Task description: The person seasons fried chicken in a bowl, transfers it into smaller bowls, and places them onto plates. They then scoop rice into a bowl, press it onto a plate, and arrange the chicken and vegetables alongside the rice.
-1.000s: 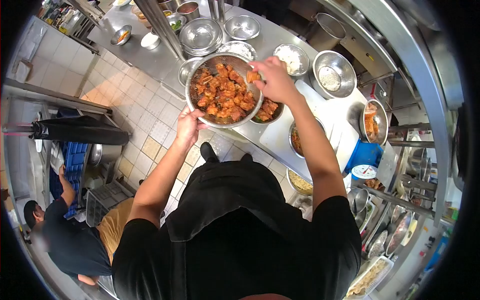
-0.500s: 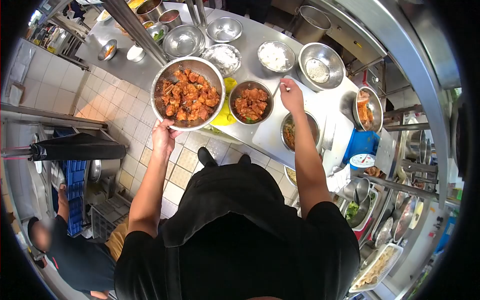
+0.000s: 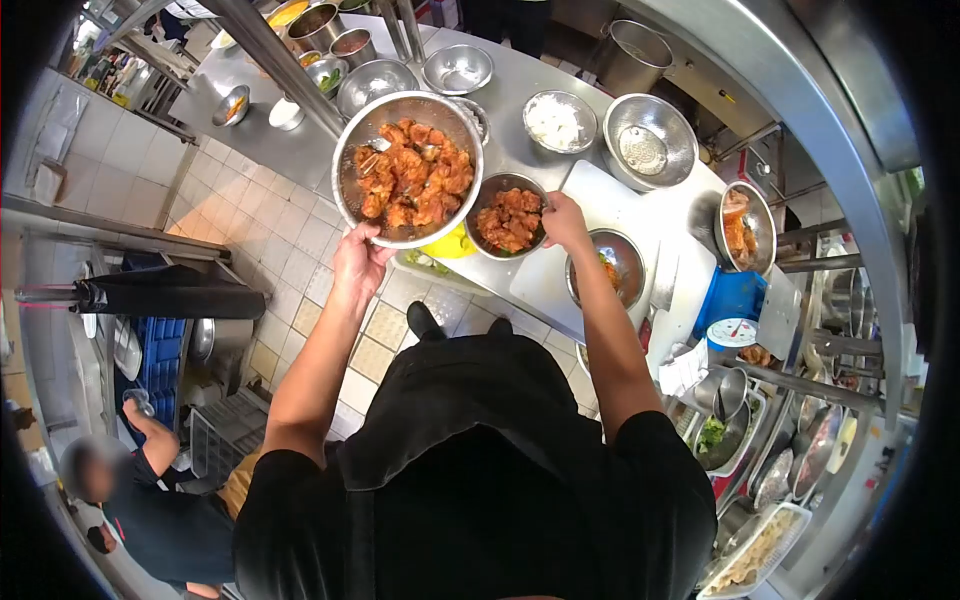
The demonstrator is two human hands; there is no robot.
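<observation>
Steel mixing bowl (image 3: 408,168) heaped with orange-red sauced meat pieces is held up over the table's (image 3: 520,75) near edge by the left hand (image 3: 360,262), fingers curled under its near rim. The right hand (image 3: 563,222) grips the rim of a smaller bowl (image 3: 508,216) of the same meat, standing on the table beside a white cutting board (image 3: 600,200). Another person crouches on the floor at lower left.
</observation>
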